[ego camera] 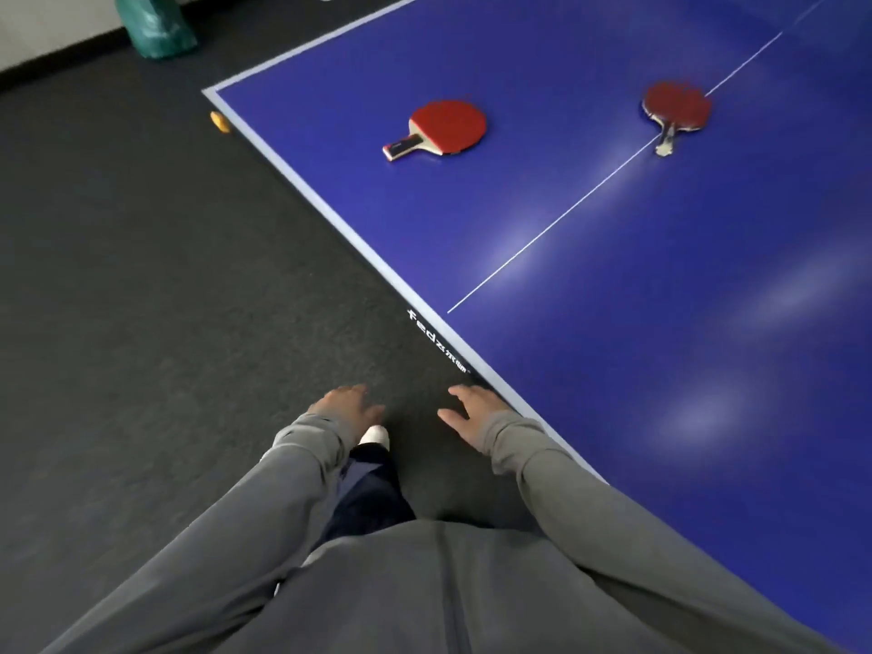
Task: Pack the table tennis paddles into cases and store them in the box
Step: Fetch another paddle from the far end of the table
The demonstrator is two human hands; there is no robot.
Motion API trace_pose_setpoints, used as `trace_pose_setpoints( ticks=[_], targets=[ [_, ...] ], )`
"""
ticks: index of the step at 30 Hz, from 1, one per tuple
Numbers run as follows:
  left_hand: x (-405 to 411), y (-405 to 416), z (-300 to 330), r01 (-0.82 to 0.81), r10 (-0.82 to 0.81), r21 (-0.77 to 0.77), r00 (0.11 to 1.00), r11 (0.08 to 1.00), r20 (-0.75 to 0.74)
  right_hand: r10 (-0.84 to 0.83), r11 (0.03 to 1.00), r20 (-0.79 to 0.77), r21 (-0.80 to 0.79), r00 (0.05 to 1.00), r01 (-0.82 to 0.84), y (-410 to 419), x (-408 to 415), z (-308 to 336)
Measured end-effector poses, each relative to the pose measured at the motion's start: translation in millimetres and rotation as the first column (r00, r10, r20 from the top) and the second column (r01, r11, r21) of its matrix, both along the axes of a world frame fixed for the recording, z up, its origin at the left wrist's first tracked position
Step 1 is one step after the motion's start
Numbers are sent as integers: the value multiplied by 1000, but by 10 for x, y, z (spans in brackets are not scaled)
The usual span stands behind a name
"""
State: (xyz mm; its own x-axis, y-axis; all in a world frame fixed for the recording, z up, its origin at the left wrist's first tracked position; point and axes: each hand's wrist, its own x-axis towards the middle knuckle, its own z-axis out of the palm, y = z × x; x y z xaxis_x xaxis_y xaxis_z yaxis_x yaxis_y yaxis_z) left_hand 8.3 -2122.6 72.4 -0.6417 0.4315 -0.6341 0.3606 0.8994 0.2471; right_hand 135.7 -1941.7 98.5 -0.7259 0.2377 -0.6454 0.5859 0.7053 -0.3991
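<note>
In the head view, two paddles are seen lying flat on the blue table (613, 323), red rubber up. The near paddle (441, 128) lies close to the far left corner, its handle pointed left and slightly toward the person. The far paddle (677, 110) lies well to the right of it, on the white centre line, its handle pointed toward the person. The two are well apart and neither is touched.

The left hand (347, 405) and the right hand (472, 413) are held low in front of the body, over the dark floor (141, 299), just off the table's edge. Both are empty, with fingers loosely spread; nothing is gripped. The paddles lie well ahead of both hands, up and to the right, out of immediate reach. The right hand is nearer the table edge.

No case and no box can be seen, so the packing is judged not yet begun.

Each paddle is judged light and stiff, a thin wooden blade with tacky rubber that is best kept off rough surfaces. It is best taken by the handle, which projects clear of the blade.

An orange ball (219, 121) is seen beside the table corner, and a green bag (155, 26) stands by the wall.
</note>
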Motion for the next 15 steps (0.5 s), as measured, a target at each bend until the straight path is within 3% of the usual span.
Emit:
trace_pose_setpoints(
  ticks=[6, 15],
  targets=[
    [-1123, 509, 162, 154, -142, 177, 987, 972, -79, -316, 948, -86, 10, 945, 318, 238, -591, 144],
    [-2291, 1202, 383, 135, -56, 478, 983, 868, -175, -627, 766, -148, 60, 765, 640, 663, -988, 181]
  ],
)
